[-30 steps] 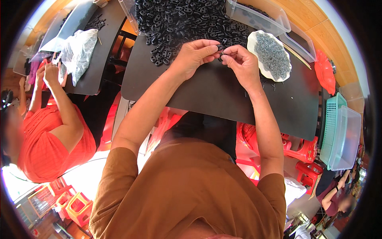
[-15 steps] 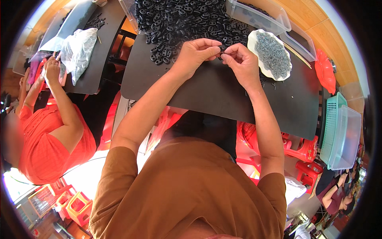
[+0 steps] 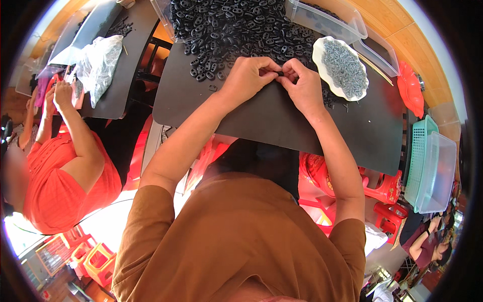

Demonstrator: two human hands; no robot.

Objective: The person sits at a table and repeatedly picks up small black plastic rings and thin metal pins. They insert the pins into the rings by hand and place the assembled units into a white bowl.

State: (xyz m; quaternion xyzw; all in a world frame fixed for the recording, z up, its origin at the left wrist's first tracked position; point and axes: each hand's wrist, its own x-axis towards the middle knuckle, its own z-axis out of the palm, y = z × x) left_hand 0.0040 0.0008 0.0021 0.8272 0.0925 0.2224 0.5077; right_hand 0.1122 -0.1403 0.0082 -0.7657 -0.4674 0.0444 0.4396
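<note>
A small black plastic piece point(image 3: 279, 74) is pinched between the fingertips of both my hands, just above the dark table point(image 3: 251, 118). My left hand point(image 3: 247, 78) is closed on its left side, my right hand point(image 3: 303, 86) on its right. The fingers cover most of the piece. Behind my hands spreads a large heap of black oval pieces with two holes point(image 3: 236, 32). To the right of my right hand stands a white scalloped dish point(image 3: 322, 64) full of small grey, pin-like parts point(image 3: 344, 68).
Clear plastic bins point(image 3: 329, 22) stand at the back. A red dish point(image 3: 411, 90) and a green basket point(image 3: 420, 156) are at the right. On the left, a person in red point(image 3: 70, 176) works at another table with a plastic bag point(image 3: 100, 65). Red stools point(image 3: 100, 261) stand around.
Both hands have come slightly lower and closer together, with the fingers now wrapped tighter around the small black piece. The person on the left has shifted their hands.
</note>
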